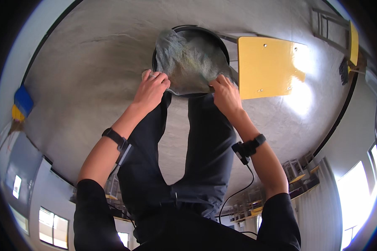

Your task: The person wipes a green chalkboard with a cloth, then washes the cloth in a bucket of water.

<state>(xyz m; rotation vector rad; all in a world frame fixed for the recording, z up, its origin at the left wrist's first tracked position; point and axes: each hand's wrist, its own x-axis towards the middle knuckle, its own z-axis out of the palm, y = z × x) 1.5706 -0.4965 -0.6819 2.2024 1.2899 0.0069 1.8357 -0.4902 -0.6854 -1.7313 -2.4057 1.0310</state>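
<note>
A thin grey-green cloth, mottled and wet-looking, spreads over a round black basin in front of my legs. My left hand pinches the cloth's near left edge, and a ring shows on one finger. At the near right edge, my right hand grips the same cloth between thumb and fingers. The cloth's far left part lies against the basin's rim. What lies under the cloth is hidden. Both wrists carry black straps with small devices.
Right of the basin stands a chair with a yellow board. Another yellow chair and a dark brush are at the far right. A blue dustpan is by the left wall. A black cable hangs from the right wrist device.
</note>
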